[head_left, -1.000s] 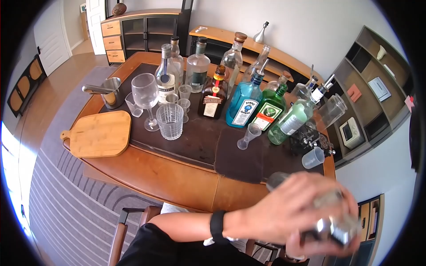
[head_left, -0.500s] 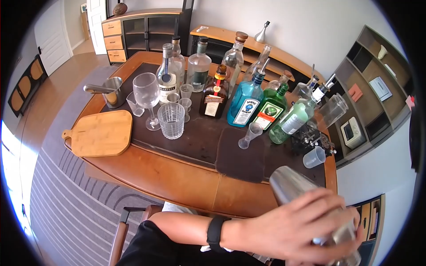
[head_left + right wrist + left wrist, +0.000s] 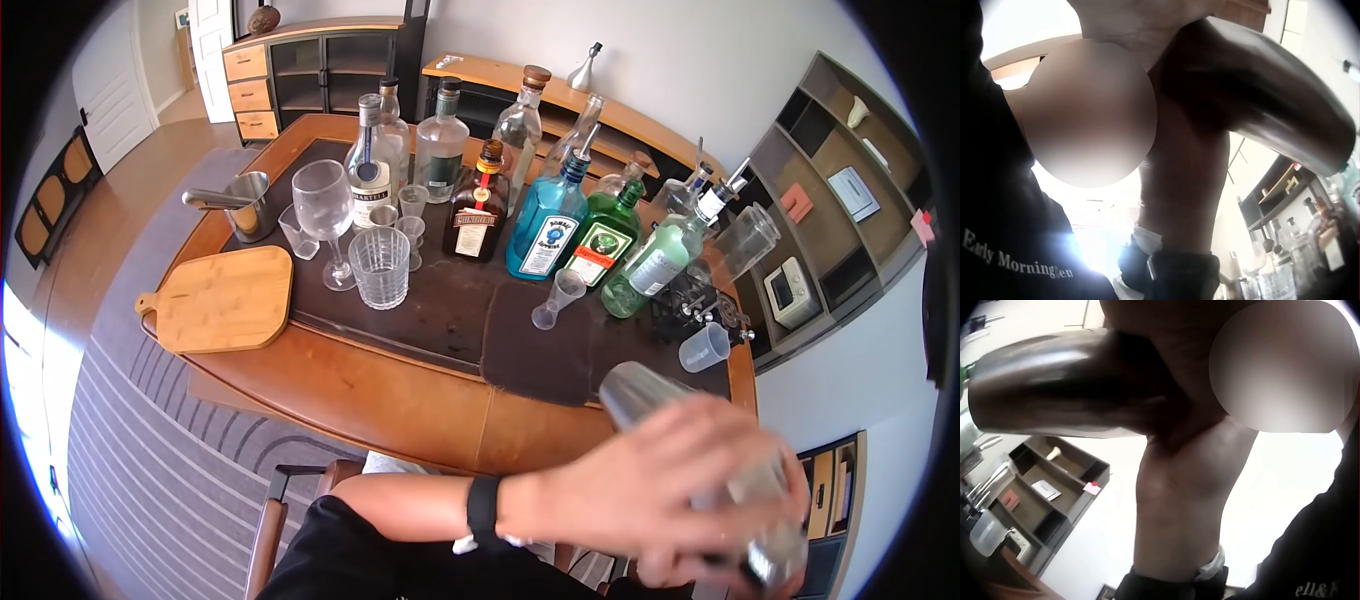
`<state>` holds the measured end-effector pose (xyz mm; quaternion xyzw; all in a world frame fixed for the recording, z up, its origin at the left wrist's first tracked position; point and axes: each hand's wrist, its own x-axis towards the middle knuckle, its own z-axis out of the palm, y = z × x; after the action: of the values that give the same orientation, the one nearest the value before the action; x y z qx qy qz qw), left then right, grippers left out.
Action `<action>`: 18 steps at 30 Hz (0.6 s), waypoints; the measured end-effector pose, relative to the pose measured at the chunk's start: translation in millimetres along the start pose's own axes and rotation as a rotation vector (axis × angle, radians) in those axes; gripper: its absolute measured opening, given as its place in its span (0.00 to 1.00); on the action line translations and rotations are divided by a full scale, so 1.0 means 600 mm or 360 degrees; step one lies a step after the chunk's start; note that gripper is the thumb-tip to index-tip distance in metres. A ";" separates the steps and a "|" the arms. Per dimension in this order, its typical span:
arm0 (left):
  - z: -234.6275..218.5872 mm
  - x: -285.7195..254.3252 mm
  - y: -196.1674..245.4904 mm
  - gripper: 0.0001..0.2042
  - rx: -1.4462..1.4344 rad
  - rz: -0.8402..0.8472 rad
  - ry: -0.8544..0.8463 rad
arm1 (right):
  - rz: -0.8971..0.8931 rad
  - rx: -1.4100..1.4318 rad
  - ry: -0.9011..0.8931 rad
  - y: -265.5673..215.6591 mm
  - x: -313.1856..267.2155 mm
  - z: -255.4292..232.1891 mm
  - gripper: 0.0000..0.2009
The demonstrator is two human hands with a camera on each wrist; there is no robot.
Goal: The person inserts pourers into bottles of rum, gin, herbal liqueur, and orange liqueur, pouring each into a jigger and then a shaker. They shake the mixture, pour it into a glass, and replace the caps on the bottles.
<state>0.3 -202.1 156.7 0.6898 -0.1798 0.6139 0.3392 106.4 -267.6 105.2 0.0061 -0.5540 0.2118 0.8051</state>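
Observation:
A metal cocktail shaker (image 3: pixel 640 394) is held in both hands at the lower right of the head view, tilted, its broad end toward the table. My left hand (image 3: pixel 670 480), blurred, grips it from above with fingers wrapped over it. Mostly hidden below, my right hand (image 3: pixel 660 566) holds the shaker from the other side. The shiny narrow end (image 3: pixel 778 558) shows past the fingers. In the left wrist view the shaker's body (image 3: pixel 1041 384) reaches left from the hands; the right wrist view shows the same body (image 3: pixel 1272 87) reaching right.
Several liquor bottles, among them a blue bottle (image 3: pixel 546 228) and a green bottle (image 3: pixel 606 240), stand along the table. A wine glass (image 3: pixel 323 200), a tumbler (image 3: pixel 380 268), a jigger (image 3: pixel 557 299) and a plastic cup (image 3: pixel 704 347) stand nearer. A wooden board (image 3: pixel 215 302) lies left.
Both hands have kept moving the shaker quickly. Its broad end swung into fuller view half a second ago and now sits slightly higher and further left. The table items have stayed put.

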 end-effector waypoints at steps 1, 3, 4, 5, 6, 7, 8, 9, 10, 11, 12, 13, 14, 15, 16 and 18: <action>-0.001 -0.011 -0.021 0.27 -0.0094 -0.0204 -0.0013 | -0.0047 -0.0734 0.0091 -0.018 0.000 0.024 0.38; 0.003 -0.041 -0.037 0.27 -0.0094 -0.0626 -0.0058 | 0.0027 -0.2479 0.0338 -0.049 0.008 0.081 0.38; 0.003 -0.041 -0.030 0.26 -0.0102 -0.0457 -0.0036 | 0.0155 -0.2140 0.0370 -0.051 0.008 0.079 0.36; 0.001 -0.035 -0.019 0.25 -0.0104 -0.0288 -0.0015 | 0.0269 -0.1806 0.0430 -0.052 0.007 0.078 0.34; -0.002 -0.028 -0.005 0.24 -0.0108 -0.0140 0.0006 | 0.0400 -0.1188 0.0478 -0.083 -0.005 0.067 0.32; 0.000 -0.024 0.009 0.24 -0.0012 -0.0039 -0.0020 | 0.0455 -0.0985 0.0497 -0.092 -0.012 0.063 0.33; 0.003 -0.020 0.023 0.23 0.0085 0.0063 -0.0039 | 0.0510 -0.0783 0.0525 -0.100 -0.018 0.060 0.33; 0.005 -0.016 0.037 0.23 0.0179 0.0167 -0.0053 | 0.0491 -0.0995 0.0511 -0.100 -0.022 0.053 0.36; 0.008 -0.016 0.034 0.24 0.0177 0.0152 -0.0056 | 0.0466 -0.1207 0.0496 -0.098 -0.025 0.047 0.39; 0.010 -0.015 0.031 0.26 0.0175 0.0138 -0.0058 | 0.0439 -0.1419 0.0485 -0.096 -0.029 0.041 0.43; 0.005 -0.014 0.012 0.25 0.0035 0.0002 -0.0071 | 0.0412 -0.1631 0.0476 -0.094 -0.034 0.037 0.46; 0.004 -0.028 -0.013 0.26 -0.0005 -0.0141 -0.0057 | 0.0388 -0.1845 0.0466 -0.094 -0.039 0.035 0.50; 0.003 -0.041 -0.038 0.28 -0.0046 -0.0283 -0.0040 | 0.0273 -0.2059 0.0269 -0.082 -0.028 0.034 0.52; 0.003 -0.062 -0.047 0.29 0.0021 -0.0328 -0.0028 | 0.0131 -0.2262 0.0084 -0.070 -0.018 0.033 0.55; -0.002 -0.069 -0.049 0.31 0.0091 -0.0365 -0.0014 | -0.0118 -0.2434 -0.0296 -0.045 0.006 0.031 0.56; 0.000 -0.075 -0.043 0.32 -0.0010 -0.0291 0.0021 | 0.0096 -0.2411 -0.0479 -0.067 0.018 0.039 0.60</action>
<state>9.1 -191.5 107.0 0.6982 -0.1157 0.5843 0.3972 102.9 -306.1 132.6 -0.5328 -0.6511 -0.2065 0.4995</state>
